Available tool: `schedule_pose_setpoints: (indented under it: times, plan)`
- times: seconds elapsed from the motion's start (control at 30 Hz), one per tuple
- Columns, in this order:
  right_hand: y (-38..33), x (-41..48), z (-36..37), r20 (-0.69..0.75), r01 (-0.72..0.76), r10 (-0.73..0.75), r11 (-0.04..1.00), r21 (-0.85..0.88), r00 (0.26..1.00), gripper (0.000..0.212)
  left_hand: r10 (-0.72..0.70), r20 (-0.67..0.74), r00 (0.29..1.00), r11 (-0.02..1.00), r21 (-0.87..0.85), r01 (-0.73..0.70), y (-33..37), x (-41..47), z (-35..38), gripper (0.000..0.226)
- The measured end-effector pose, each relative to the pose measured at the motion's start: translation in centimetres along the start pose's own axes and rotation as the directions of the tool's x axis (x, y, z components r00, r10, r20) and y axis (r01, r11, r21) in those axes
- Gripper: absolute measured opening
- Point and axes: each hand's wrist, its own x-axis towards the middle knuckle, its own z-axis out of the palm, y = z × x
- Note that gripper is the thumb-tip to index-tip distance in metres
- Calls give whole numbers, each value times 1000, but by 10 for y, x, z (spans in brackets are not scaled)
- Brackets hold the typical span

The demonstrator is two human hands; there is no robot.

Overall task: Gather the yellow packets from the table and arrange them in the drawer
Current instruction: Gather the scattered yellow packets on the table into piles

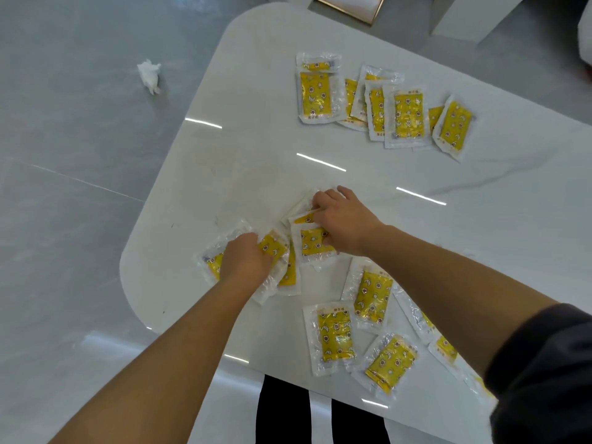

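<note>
Yellow packets in clear wrappers lie in three groups on the white table (262, 129). A far group (378, 104) of several packets sits at the back. A near group (368, 328) lies by my right forearm. Between my hands is a small overlapping pile (315, 243). My left hand (245, 259) presses down with fingers curled on packets at the pile's left side. My right hand (344, 219) has its fingers closed on packets at the pile's right side. No drawer is in view.
The table's rounded corner (128, 267) is at the left, with grey tiled floor beyond it. A crumpled white tissue (150, 75) lies on the floor. Dark trouser legs (282, 411) show under the near table edge. White furniture stands at the top right.
</note>
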Motion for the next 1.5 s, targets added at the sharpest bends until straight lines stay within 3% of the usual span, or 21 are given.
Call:
schedule_pose_setpoints:
  times: [0.1, 0.23, 0.37, 0.53, 0.77, 0.97, 1.07, 1.17, 1.33, 1.5]
  plan:
    - [-1, -4, -1, 7, -1, 1, 995, 97, 1000, 27, -15, 6, 1000, 1000, 7, 15, 3, -2, -4, 29]
    - [5, -19, -5, 83, -125, 102, 923, 365, 991, 13, 35, 14, 999, 995, -97, -33, 10, -9, -17, 23]
    - [27, -45, -15, 109, -292, 301, 670, 682, 947, 17, 87, 47, 995, 981, -176, -77, 27, -14, -33, 22]
    - [80, -80, -17, 117, -359, 489, 437, 825, 865, 30, 108, 59, 992, 942, -326, -83, 76, -17, -29, 16]
    - [176, -131, 2, 102, -215, 683, 82, 973, 723, 21, 117, -25, 993, 835, -538, -112, 186, -22, 37, 16]
    - [267, -173, 20, 93, -77, 795, -58, 995, 600, 22, 126, -63, 990, 764, -630, -138, 288, -7, 93, 34]
    - [307, -182, 26, 93, -45, 836, -82, 996, 541, 28, 164, -90, 982, 758, -625, -184, 337, 9, 108, 57]
    - [339, -182, 31, 99, 18, 830, -130, 991, 548, 31, 179, -133, 975, 758, -613, -223, 382, 28, 114, 70]
    - [361, -175, 52, 182, -301, 817, -11, 954, 547, 53, 113, -155, 981, 930, -331, -159, 403, 46, 127, 56]
    - [350, -179, 65, 146, -420, 833, 111, 901, 533, 41, 108, -176, 978, 958, -244, -150, 383, 46, 137, 48]
